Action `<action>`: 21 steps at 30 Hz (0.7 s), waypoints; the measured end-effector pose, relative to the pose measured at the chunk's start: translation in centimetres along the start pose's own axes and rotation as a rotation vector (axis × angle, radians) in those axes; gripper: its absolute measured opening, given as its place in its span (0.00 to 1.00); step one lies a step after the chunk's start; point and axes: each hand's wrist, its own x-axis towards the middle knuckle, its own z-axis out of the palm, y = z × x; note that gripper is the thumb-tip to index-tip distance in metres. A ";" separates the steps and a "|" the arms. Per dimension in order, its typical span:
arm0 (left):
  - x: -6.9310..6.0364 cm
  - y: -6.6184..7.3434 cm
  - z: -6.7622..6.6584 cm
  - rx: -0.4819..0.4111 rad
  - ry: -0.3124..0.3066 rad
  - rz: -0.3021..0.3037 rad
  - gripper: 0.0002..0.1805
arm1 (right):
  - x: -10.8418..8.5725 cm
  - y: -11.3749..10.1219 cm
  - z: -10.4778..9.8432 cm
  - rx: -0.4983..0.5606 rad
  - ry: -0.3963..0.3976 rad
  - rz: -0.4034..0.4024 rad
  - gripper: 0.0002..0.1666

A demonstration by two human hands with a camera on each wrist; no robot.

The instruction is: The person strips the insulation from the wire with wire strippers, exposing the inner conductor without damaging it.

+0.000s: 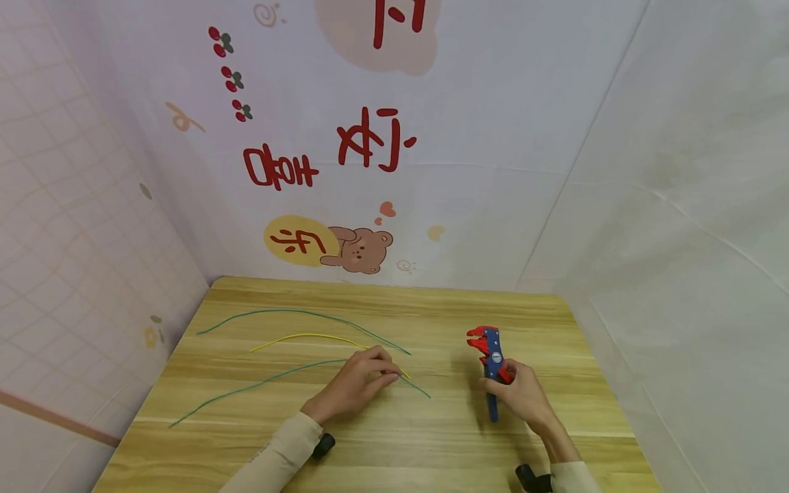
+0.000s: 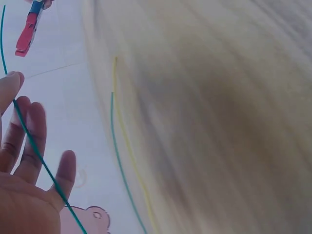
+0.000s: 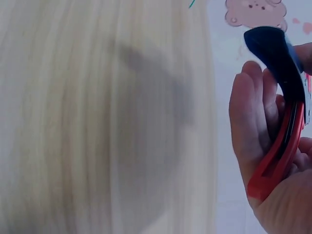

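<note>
Green wire [image 1: 265, 382] at near left is pinched in the left hand [image 1: 359, 383]; at right, the right hand [image 1: 522, 394] grips a wire stripper [image 1: 494, 363]. Left wrist: other fingers [image 2: 36, 117] spread apart. Right wrist: red handle [image 3: 263, 187] lies against the palm.

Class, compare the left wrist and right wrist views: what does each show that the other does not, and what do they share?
Only the left wrist view: the left grip, pinching a green wire, and a yellow wire.

Only the right wrist view: a long red lever and pink hearts.

Both: the red-and-blue tool, the right grip holding it (just a sliver in the left wrist view), the wooden tabletop, part of the bear drawing, and some green wire, though the right wrist view shows only a short piece.
</note>
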 end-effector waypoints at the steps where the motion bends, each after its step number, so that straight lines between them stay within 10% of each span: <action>1: 0.1 0.1 -0.1 0.000 0.007 0.003 0.07 | -0.1 -0.2 0.1 0.029 -0.014 0.000 0.22; 21: 1.5 1.6 -2.8 0.014 0.124 0.029 0.06 | -2.9 -2.8 2.0 0.284 -0.249 -0.147 0.29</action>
